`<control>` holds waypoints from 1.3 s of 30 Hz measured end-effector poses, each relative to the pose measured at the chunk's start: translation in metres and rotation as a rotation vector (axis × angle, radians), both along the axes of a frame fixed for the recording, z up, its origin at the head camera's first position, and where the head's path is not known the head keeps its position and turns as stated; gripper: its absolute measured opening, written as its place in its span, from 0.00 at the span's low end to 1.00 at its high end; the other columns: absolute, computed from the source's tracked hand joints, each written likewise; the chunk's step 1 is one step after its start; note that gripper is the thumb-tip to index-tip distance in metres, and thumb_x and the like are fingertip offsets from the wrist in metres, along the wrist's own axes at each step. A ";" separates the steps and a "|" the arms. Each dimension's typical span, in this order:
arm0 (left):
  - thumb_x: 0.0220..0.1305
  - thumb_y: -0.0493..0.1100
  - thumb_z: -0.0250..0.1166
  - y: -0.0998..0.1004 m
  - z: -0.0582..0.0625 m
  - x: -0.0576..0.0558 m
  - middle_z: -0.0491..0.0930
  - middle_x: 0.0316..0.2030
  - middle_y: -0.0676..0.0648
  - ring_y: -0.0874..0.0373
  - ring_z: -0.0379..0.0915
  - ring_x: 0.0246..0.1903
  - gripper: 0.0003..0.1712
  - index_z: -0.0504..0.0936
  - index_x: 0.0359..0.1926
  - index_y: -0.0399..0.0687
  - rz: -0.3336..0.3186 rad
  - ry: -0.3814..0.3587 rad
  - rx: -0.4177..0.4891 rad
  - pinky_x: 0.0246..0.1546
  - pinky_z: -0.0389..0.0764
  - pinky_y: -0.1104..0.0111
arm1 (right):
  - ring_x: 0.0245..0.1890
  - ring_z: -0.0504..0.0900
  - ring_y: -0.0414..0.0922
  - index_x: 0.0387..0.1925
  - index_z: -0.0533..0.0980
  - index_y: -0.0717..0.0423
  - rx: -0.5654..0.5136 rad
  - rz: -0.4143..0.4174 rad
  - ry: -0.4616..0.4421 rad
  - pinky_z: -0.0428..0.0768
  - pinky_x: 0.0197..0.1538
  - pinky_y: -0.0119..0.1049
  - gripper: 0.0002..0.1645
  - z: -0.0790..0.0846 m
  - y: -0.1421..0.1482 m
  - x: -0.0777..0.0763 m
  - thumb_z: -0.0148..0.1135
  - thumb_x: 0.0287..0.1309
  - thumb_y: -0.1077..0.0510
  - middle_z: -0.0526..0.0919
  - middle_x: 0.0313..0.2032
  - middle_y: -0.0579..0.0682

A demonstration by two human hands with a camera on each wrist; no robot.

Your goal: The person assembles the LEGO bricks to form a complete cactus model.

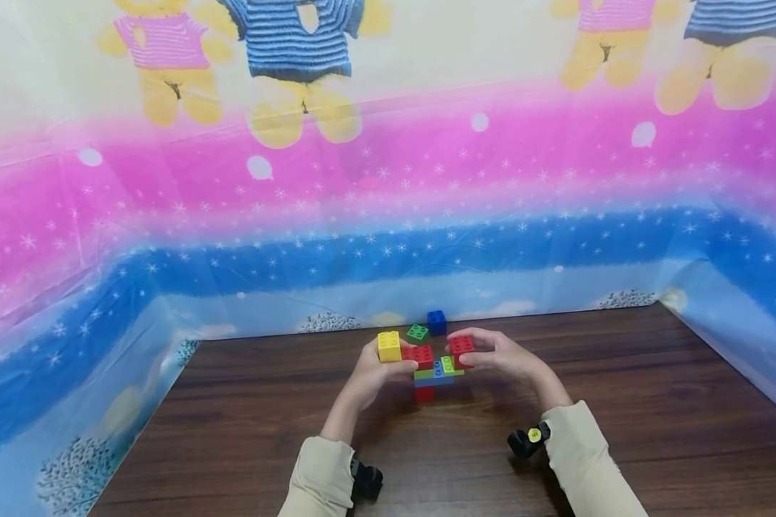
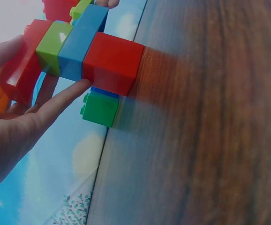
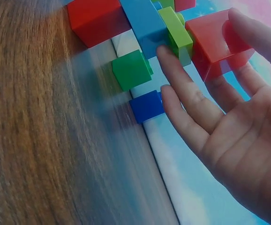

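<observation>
My left hand [image 1: 370, 375] pinches a red brick [image 1: 418, 355] at the upper left of a small stack. A yellow brick [image 1: 389, 346] sits above that red brick, jutting out to the left. Below come lime-green bricks [image 2: 56, 47], a long blue brick [image 2: 83, 44] and a red base brick [image 2: 113, 63] on the table. Between thumb and fingers, my right hand [image 1: 509, 357] holds another red brick [image 3: 213, 44] over the stack's right end, close to the lime-green piece [image 3: 178, 35]. Whether the two touch, I cannot tell. One right fingertip is at the long blue brick's end.
Behind the stack stand a green brick [image 1: 417, 332] and a dark blue brick [image 1: 436, 323], near the back edge of the brown wooden table [image 1: 265, 424]. A printed cloth [image 1: 388, 266] hangs along the back and sides. Black cameras [image 1: 366, 481] are on both wrists.
</observation>
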State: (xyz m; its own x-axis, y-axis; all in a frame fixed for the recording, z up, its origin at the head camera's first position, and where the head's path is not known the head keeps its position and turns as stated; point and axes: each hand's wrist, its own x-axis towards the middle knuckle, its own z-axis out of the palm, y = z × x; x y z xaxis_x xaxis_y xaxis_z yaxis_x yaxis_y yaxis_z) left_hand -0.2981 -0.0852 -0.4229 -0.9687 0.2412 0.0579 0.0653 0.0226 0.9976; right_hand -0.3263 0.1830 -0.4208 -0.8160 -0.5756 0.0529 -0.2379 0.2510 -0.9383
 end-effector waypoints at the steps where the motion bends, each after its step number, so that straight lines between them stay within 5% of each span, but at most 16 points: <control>1: 0.58 0.34 0.68 0.000 0.000 0.000 0.77 0.48 0.36 0.57 0.80 0.42 0.23 0.70 0.52 0.35 -0.001 -0.001 0.001 0.52 0.82 0.49 | 0.53 0.81 0.45 0.66 0.66 0.60 -0.007 0.007 -0.008 0.82 0.56 0.45 0.34 0.000 0.000 0.000 0.62 0.63 0.51 0.75 0.60 0.65; 19: 0.58 0.35 0.68 0.000 0.001 0.000 0.77 0.49 0.36 0.56 0.80 0.43 0.23 0.70 0.53 0.36 -0.001 -0.012 -0.003 0.51 0.83 0.52 | 0.57 0.79 0.47 0.66 0.64 0.66 -0.073 0.028 -0.076 0.82 0.56 0.40 0.36 -0.001 0.002 -0.002 0.64 0.61 0.55 0.71 0.63 0.69; 26: 0.58 0.35 0.69 0.001 0.001 0.000 0.77 0.50 0.35 0.55 0.80 0.44 0.24 0.70 0.54 0.36 -0.002 -0.011 0.001 0.51 0.83 0.53 | 0.53 0.81 0.42 0.65 0.66 0.67 -0.081 0.006 -0.090 0.81 0.58 0.45 0.36 -0.001 0.003 0.000 0.65 0.60 0.55 0.74 0.62 0.68; 39: 0.58 0.34 0.68 0.001 -0.001 0.000 0.77 0.49 0.36 0.56 0.80 0.43 0.23 0.70 0.53 0.35 0.002 -0.004 0.003 0.51 0.83 0.53 | 0.54 0.80 0.48 0.62 0.70 0.64 0.006 -0.047 -0.014 0.83 0.54 0.41 0.32 0.003 -0.002 0.003 0.65 0.60 0.55 0.77 0.59 0.65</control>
